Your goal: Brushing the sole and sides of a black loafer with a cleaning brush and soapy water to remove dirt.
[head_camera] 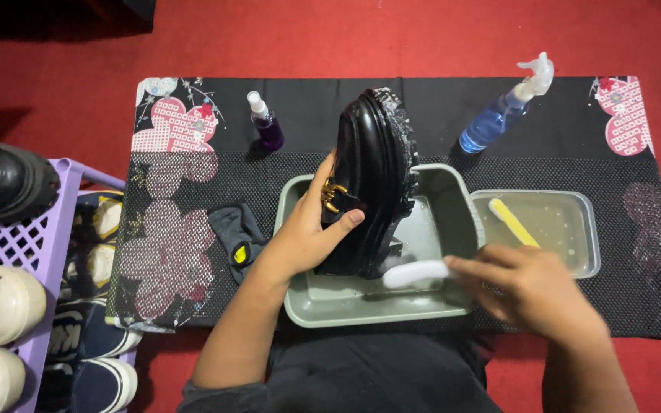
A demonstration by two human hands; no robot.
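At frame centre, left hand (304, 237) fingers grip the wet black shoe (372, 176) over the grey basin (346, 306); right hand (525, 287) fingers clutch a white brush (418, 273). Soapy leather could slip, splashing the patterned mat (177, 153).

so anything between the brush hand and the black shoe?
Nothing visible. The right hand holds the white brush, its head right at the lower edge of the black shoe, which the left hand holds over the grey basin.
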